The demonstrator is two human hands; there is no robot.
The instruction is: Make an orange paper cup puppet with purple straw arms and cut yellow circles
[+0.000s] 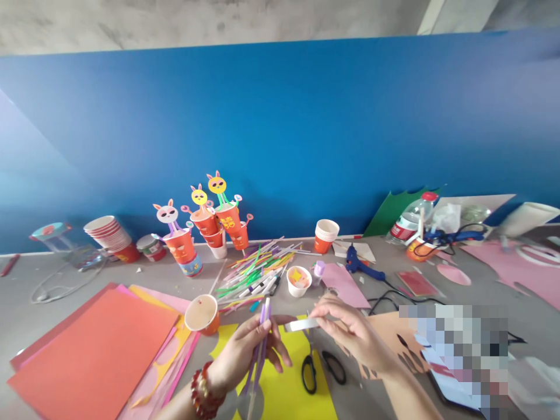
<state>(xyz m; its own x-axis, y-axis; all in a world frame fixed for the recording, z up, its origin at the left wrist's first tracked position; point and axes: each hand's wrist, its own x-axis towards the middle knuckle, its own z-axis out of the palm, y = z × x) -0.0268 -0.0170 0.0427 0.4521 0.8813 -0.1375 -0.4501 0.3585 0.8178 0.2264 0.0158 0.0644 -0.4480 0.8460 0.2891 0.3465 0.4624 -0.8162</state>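
My left hand (pixel 258 344) is closed around a few purple straws (pixel 257 373), which stand nearly upright with pale tips above the thumb. Between the fingers of my right hand (pixel 345 324) is a white roll of tape (pixel 301 324), seen almost edge-on close to the left hand's fingers. Below the hands, black-handled scissors (pixel 308 373) rest on a yellow paper sheet (pixel 284 391). An orange paper cup (pixel 202 315) stands just left of my left hand. A small white cup (pixel 299 282) with paper cutouts inside sits beyond the hands.
Loose straws and pens (pixel 256 271) lie behind the hands. Decorated cups with rabbit faces (pixel 179 251) stand at back left, near stacked cups (pixel 111 236). Coloured paper (pixel 100 350) covers the left. A blue glue gun (pixel 363 265) and its cable lie at right, near a bottle (pixel 411 219).
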